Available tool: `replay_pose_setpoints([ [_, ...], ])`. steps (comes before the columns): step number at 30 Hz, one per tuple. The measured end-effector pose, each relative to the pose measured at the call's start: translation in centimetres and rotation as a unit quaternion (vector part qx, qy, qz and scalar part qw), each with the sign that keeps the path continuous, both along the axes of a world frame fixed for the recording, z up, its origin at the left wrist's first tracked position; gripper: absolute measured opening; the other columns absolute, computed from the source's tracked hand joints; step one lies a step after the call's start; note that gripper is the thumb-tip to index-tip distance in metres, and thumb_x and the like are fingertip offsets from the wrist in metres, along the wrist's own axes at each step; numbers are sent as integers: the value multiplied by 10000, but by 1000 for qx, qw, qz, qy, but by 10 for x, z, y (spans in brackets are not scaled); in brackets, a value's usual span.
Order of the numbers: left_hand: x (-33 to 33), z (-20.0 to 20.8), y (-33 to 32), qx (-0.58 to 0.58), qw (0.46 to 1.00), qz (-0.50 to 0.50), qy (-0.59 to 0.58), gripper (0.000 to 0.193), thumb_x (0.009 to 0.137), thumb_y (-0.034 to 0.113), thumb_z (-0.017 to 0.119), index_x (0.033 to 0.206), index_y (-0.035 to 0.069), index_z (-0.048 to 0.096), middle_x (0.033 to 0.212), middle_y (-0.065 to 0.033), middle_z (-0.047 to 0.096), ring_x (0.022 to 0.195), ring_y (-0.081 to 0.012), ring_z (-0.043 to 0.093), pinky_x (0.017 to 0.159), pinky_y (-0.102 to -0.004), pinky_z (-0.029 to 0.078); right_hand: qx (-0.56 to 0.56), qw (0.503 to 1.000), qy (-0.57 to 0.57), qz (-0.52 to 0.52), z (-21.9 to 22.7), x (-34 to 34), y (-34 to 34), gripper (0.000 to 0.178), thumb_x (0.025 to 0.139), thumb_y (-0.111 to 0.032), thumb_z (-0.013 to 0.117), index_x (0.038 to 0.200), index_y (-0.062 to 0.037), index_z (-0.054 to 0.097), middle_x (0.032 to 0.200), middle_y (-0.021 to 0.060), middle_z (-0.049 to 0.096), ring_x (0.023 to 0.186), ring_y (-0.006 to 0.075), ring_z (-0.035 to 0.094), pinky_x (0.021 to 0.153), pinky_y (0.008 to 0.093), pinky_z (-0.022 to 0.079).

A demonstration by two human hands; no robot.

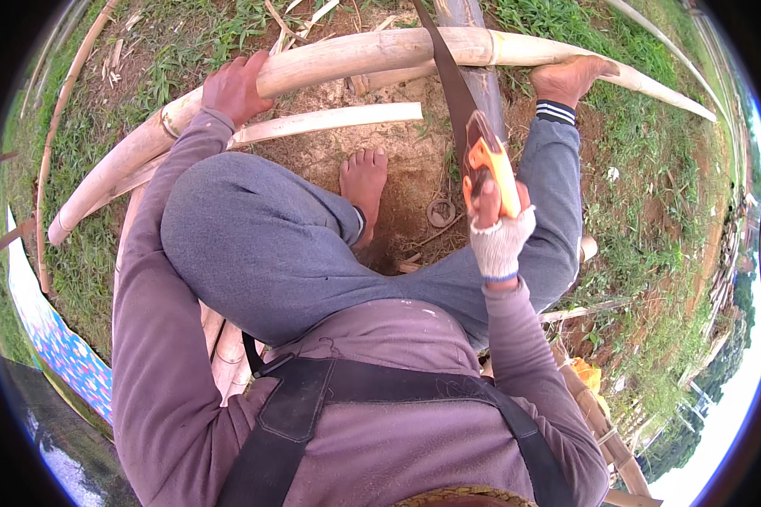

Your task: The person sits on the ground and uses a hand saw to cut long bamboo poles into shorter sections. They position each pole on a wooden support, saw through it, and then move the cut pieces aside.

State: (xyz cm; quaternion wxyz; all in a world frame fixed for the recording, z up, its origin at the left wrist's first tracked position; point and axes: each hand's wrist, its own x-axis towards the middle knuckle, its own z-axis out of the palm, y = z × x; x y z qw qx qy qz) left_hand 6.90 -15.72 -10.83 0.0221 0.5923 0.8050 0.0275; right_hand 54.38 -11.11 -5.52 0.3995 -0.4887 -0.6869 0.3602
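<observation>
One saw (pixel 458 100), seemingly against one pole (pixel 347 59)

The upper edge is cutting off the tip of the saw (pixel 462 110), whose teeth are showing too small to tell. The left hand (pixel 233 89) is covering a stretch of the bamboo pole (pixel 355 57), and a pale glove (pixel 500 248) is hiding most of the right hand (pixel 500 221). The left sleeve (pixel 156 338) is blocking a patterned sheet (pixel 72 351). Near the right sleeve (pixel 520 346), a yellow thing (pixel 588 373) is looking too small to identify.
</observation>
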Motion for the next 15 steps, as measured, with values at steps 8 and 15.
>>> replay_pose_setpoints([
  [8, 2, 6, 13, 1, 999, -22, -30, 816, 744, 388, 934, 1457, 226, 572, 1166, -139, 737, 1090, -378, 756, 945, -531, 598, 198, 975, -100, 23, 16, -35, 42, 269, 1069, -251, 741, 1065, 15, 701, 776, 55, 692, 636, 138, 656, 583, 314, 534],
  [15, 3, 3, 1, 20, 1000, -8, -16, 809, 732, 388, 949, 1433, 216, 582, 1190, -141, 740, 1117, -388, 746, 968, -527, 596, -40, 998, -43, -7, 11, 61, -63, 207, 1036, -167, 739, 1086, 12, 646, 810, 115, 673, 689, 240, 670, 642, 376, 527],
])
